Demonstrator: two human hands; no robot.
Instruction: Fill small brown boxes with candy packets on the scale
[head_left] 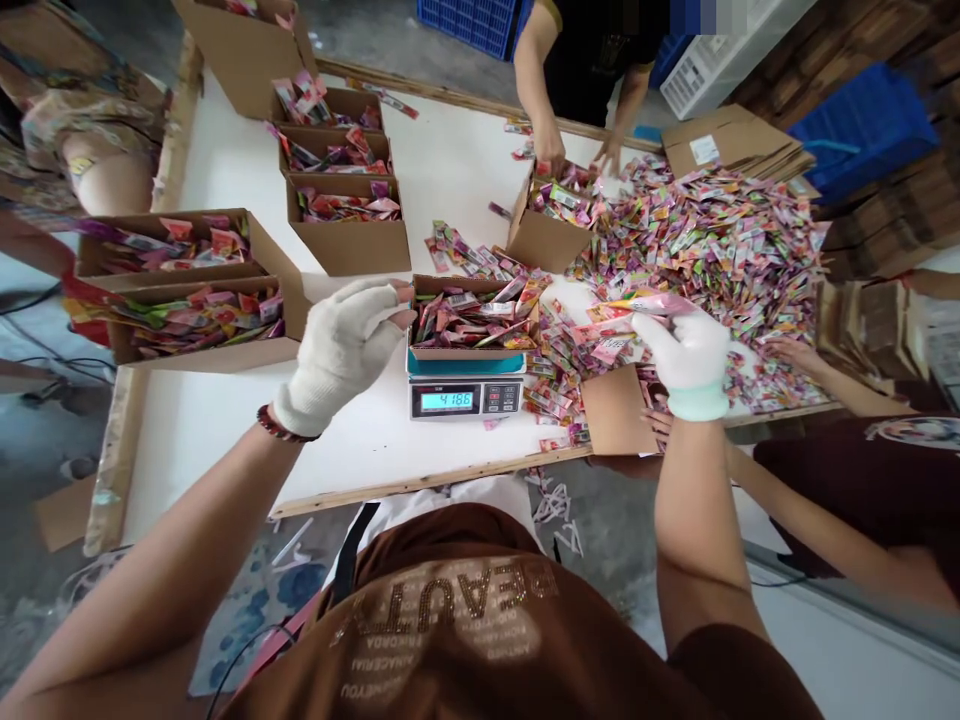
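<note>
My left hand, in a white glove with bare fingertips, is at the left edge of a small cardboard box. Its fingers are bent but apart; whether they touch the box is unclear. Heaped with candy-like packets, this box sits on a digital scale whose display looks like 418.6. To the right, my right hand, also gloved, is closed on pink and orange packets between thumb and fingers, raised above scattered packets.
Filled boxes stand at the left. A large packet pile covers the right side. Across the table, a person's hands work at another box. At right, a co-worker's hand holds an open box.
</note>
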